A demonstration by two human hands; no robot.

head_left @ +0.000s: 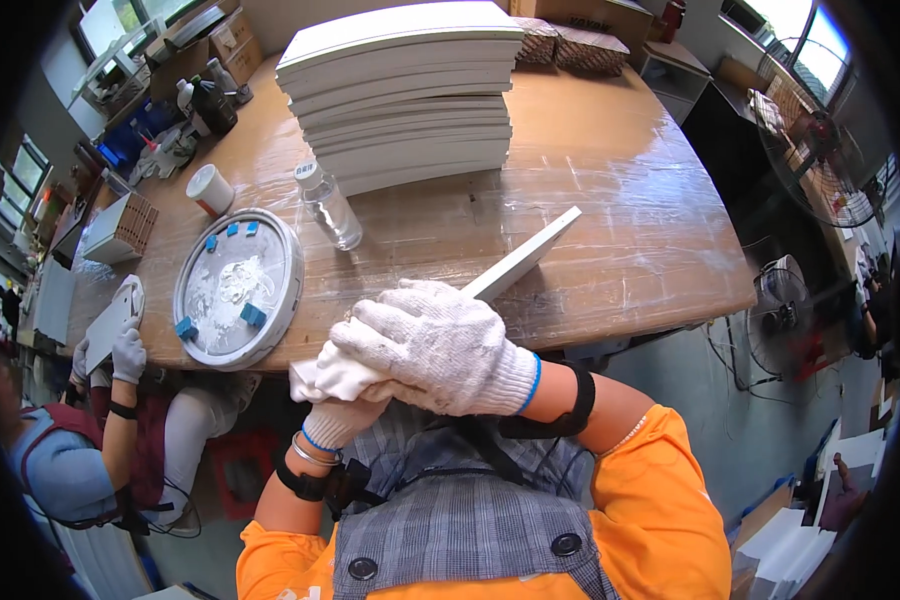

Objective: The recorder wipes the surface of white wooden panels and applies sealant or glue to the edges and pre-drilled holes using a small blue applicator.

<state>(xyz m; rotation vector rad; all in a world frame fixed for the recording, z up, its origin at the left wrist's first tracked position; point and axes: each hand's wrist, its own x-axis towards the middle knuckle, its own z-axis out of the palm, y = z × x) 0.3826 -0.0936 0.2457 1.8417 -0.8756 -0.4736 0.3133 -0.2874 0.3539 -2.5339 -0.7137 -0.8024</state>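
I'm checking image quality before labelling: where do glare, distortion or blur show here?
In the head view, pale glare streaks the shiny table, notably toward its right; the upper-right window in the head view is washed out; the head view's fisheye bows straight edges and leaves black corners; in the head view, the gloved right hand shows no obvious blur.

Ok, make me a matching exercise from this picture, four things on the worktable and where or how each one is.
Things
1. Clear bottle
2. Blue blocks
3. Stack of white boards
4. Narrow white piece

Places and states
A. Piled high toward the far side of the table
B. Slanting out beyond the right hand
C. On the round grey disc
D. Standing, with a white cap

Pairs: 1-D, 2-C, 3-A, 4-B
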